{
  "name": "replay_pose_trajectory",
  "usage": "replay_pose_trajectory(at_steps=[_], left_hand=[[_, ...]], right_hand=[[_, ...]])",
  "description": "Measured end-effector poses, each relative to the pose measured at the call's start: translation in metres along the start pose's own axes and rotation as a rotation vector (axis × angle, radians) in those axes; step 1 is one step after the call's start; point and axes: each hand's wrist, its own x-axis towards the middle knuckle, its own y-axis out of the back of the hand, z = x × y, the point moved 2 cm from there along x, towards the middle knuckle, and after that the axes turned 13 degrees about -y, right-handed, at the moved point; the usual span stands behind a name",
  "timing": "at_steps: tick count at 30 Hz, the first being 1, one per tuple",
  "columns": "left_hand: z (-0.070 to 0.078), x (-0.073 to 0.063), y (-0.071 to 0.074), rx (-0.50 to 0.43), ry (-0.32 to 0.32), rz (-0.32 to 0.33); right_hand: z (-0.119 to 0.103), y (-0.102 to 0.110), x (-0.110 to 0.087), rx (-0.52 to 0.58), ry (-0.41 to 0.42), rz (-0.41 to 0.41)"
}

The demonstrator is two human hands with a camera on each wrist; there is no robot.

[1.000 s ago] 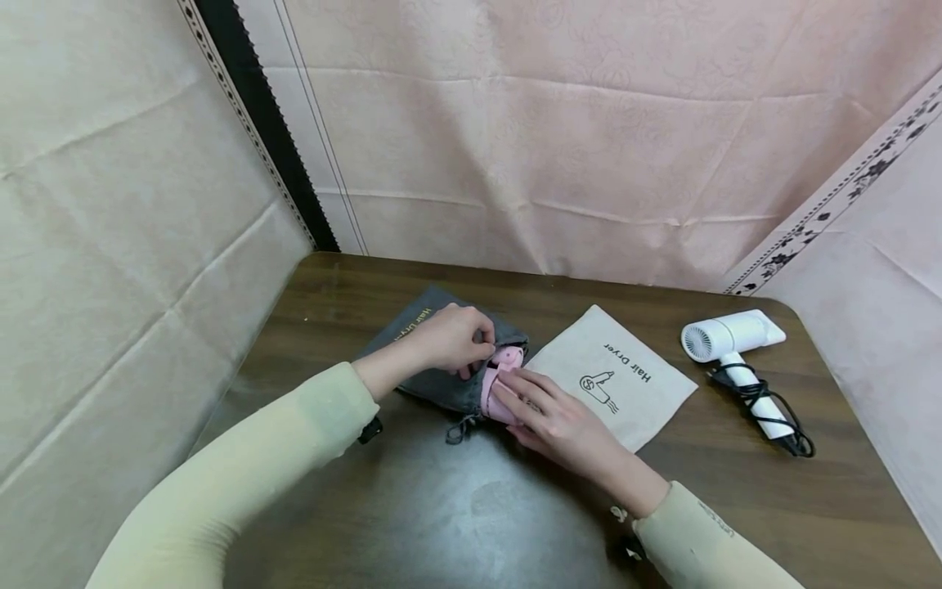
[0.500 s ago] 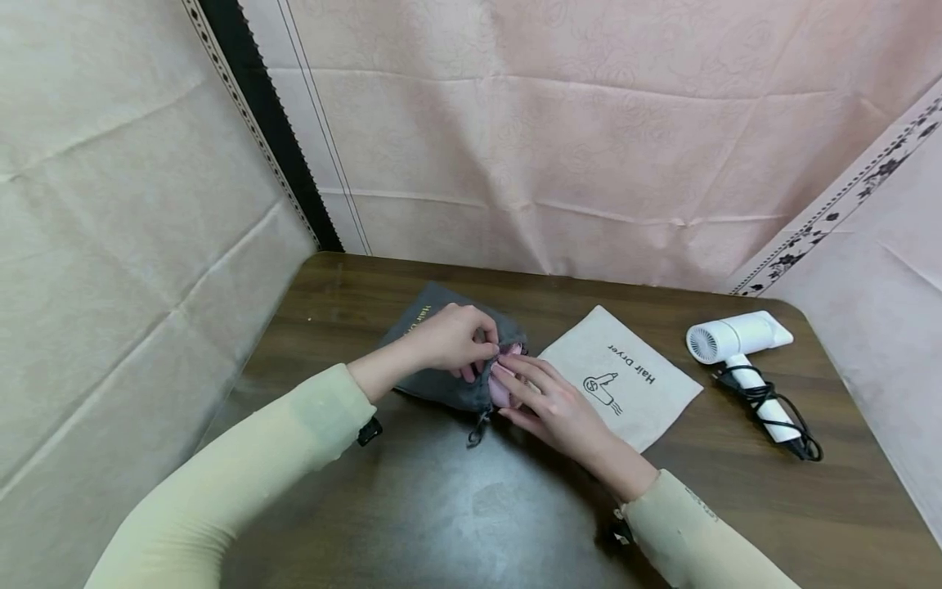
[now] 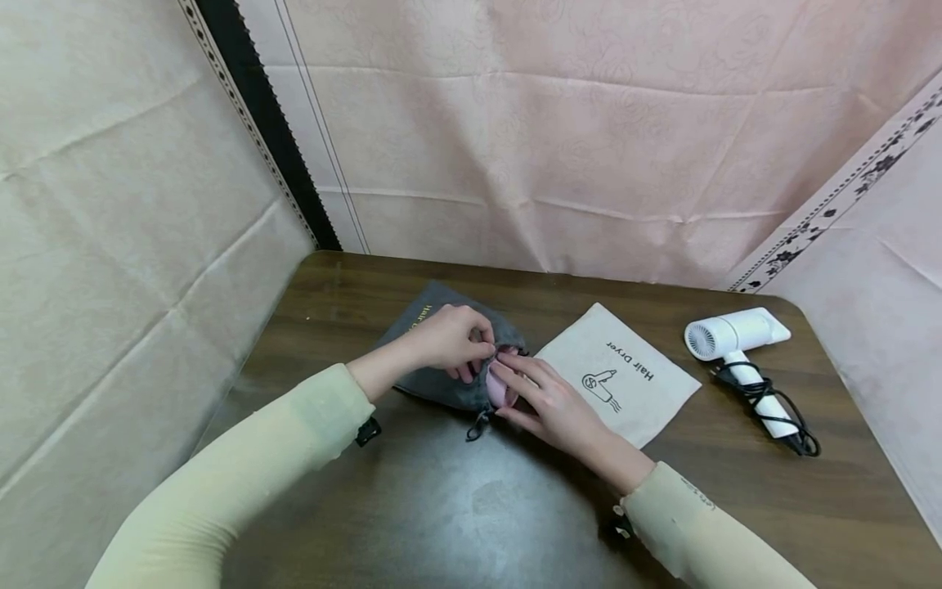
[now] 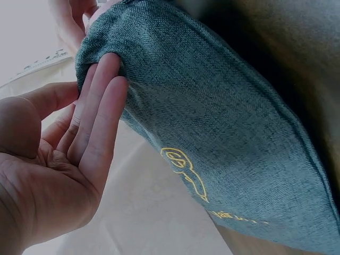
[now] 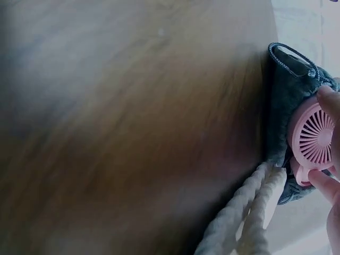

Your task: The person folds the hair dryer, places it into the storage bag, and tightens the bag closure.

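Note:
A dark grey-green drawstring pouch (image 3: 449,391) with gold hair dryer print lies left of centre on the table. My left hand (image 3: 456,339) pinches the rim of its mouth; in the left wrist view the thumb and fingers are on the cloth (image 4: 212,117). Most of a pink hair dryer (image 3: 496,389) is hidden inside the pouch. Its round vented end (image 5: 316,138) shows at the opening in the right wrist view. My right hand (image 3: 555,405) holds that end, thumb on one side and fingers on the other.
A flat white pouch (image 3: 621,376) printed "Hair Dryer" lies right of the hands. Farther right rests a white hair dryer (image 3: 736,335) with its black cord (image 3: 761,393) wrapped round the handle. Thick twisted pale cords (image 5: 255,218) cross the right wrist view.
The pink hair dryer has gone deeper into the dark pouch, moved by my right hand to the left. My left hand has kept its pinch on the rim.

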Motion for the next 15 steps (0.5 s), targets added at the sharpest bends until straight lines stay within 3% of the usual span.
replay_pose_trajectory(at_steps=[6, 11, 15], left_hand=[[-0.004, -0.001, -0.001, -0.027, 0.017, -0.004], [-0.004, -0.002, -0.002, -0.038, 0.016, -0.004], [-0.002, -0.004, -0.003, -0.039, 0.019, -0.002]], right_hand=[[0.007, 0.008, -0.01, -0.018, -0.028, -0.048], [0.018, 0.02, -0.012, -0.038, -0.15, -0.069], [0.027, 0.022, -0.005, -0.045, -0.265, -0.138]])
